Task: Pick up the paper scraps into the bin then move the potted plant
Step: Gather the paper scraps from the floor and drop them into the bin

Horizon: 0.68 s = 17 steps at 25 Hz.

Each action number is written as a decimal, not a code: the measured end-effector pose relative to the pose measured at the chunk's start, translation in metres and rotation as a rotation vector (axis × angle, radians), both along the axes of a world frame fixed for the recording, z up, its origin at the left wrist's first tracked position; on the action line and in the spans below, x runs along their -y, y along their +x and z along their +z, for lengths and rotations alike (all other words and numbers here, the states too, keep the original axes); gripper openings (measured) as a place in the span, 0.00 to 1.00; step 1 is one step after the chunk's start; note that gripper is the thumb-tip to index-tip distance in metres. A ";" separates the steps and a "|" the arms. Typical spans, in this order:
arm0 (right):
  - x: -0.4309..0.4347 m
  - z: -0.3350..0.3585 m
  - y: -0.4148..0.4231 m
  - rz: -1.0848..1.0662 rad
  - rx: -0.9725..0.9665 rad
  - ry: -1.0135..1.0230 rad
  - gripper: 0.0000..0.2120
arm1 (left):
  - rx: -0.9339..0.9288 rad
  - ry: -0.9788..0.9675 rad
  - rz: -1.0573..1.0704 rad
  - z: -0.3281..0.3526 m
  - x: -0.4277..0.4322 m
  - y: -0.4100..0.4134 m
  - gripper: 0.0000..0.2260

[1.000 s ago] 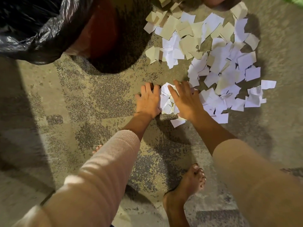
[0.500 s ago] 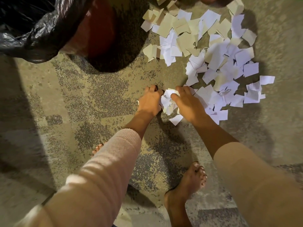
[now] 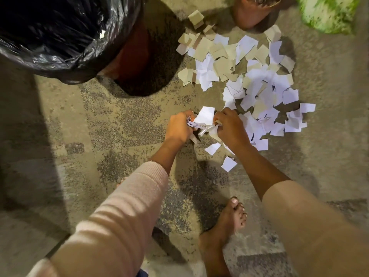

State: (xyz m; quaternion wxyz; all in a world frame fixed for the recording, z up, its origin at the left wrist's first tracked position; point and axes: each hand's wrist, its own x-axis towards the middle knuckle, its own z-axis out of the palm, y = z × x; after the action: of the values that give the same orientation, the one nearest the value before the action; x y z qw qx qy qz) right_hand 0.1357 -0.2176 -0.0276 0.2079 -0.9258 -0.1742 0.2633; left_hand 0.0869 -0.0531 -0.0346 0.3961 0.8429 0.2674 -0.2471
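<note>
Many white and tan paper scraps (image 3: 247, 76) lie scattered on the concrete floor at the upper right. My left hand (image 3: 178, 127) and my right hand (image 3: 231, 128) are closed together around a bunch of scraps (image 3: 204, 121) at the pile's near edge, lifted slightly off the floor. A few loose scraps (image 3: 228, 163) lie just below my right wrist. The bin (image 3: 60, 37), lined with a black plastic bag, stands at the upper left. The brown base of the plant pot (image 3: 251, 15) shows at the top edge, beyond the pile.
My bare right foot (image 3: 223, 226) stands on the floor below my hands. Something green and blurred (image 3: 327, 13) is in the top right corner. The floor to the left, below the bin, lies in shadow.
Both hands went from pressing flat on the scraps to closing around a bunch and raising it. A few scraps have dropped near my right wrist. The view has tilted up, showing the pot.
</note>
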 end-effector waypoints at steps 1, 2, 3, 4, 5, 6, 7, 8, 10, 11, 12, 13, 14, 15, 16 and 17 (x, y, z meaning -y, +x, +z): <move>-0.003 0.011 0.003 -0.016 0.004 0.006 0.12 | 0.017 -0.010 0.022 0.010 -0.004 0.001 0.14; -0.006 0.021 0.006 -0.030 0.015 0.007 0.12 | 0.034 -0.015 0.036 0.019 -0.008 0.003 0.12; -0.010 0.030 0.009 -0.043 0.030 0.003 0.12 | 0.050 -0.009 0.045 0.027 -0.011 0.005 0.11; -0.013 0.041 0.012 -0.053 0.044 -0.001 0.12 | 0.064 0.002 0.053 0.037 -0.015 0.007 0.09; -0.017 0.052 0.015 -0.066 0.051 -0.001 0.12 | 0.075 0.011 0.067 0.047 -0.019 0.009 0.08; -0.021 0.064 0.018 -0.079 0.057 0.005 0.12 | 0.089 0.015 0.087 0.058 -0.024 0.011 0.07; -0.026 0.076 0.021 -0.090 0.066 0.007 0.13 | 0.103 0.013 0.106 0.068 -0.029 0.014 0.06; -0.031 0.087 0.025 -0.099 0.079 0.004 0.13 | 0.119 0.009 0.117 0.079 -0.034 0.016 0.06; -0.041 0.111 0.032 -0.109 0.117 0.012 0.12 | 0.165 -0.004 0.126 0.100 -0.043 0.020 0.05; -0.047 0.125 0.035 -0.108 0.138 0.027 0.11 | 0.197 -0.015 0.137 0.113 -0.048 0.021 0.05; -0.053 0.137 0.038 -0.103 0.160 0.041 0.10 | 0.228 -0.023 0.152 0.124 -0.053 0.023 0.05; -0.058 0.150 0.041 -0.102 0.183 0.058 0.10 | 0.250 -0.023 0.169 0.135 -0.059 0.024 0.04; -0.064 0.162 0.044 -0.103 0.205 0.083 0.10 | 0.259 -0.016 0.186 0.147 -0.064 0.026 0.04; -0.070 0.174 0.046 -0.104 0.224 0.111 0.11 | 0.258 -0.005 0.196 0.156 -0.070 0.027 0.05; -0.077 0.188 0.049 -0.097 0.241 0.139 0.11 | 0.260 0.002 0.200 0.168 -0.076 0.029 0.06; -0.083 0.200 0.052 -0.087 0.258 0.161 0.11 | 0.266 0.004 0.201 0.178 -0.082 0.030 0.06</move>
State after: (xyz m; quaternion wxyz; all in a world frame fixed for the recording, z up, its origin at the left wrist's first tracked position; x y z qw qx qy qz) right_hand 0.1880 -0.1342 0.1724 0.2688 -0.9389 -0.1796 0.1183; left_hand 0.1173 0.0291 0.1436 0.4489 0.8380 0.2962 -0.0920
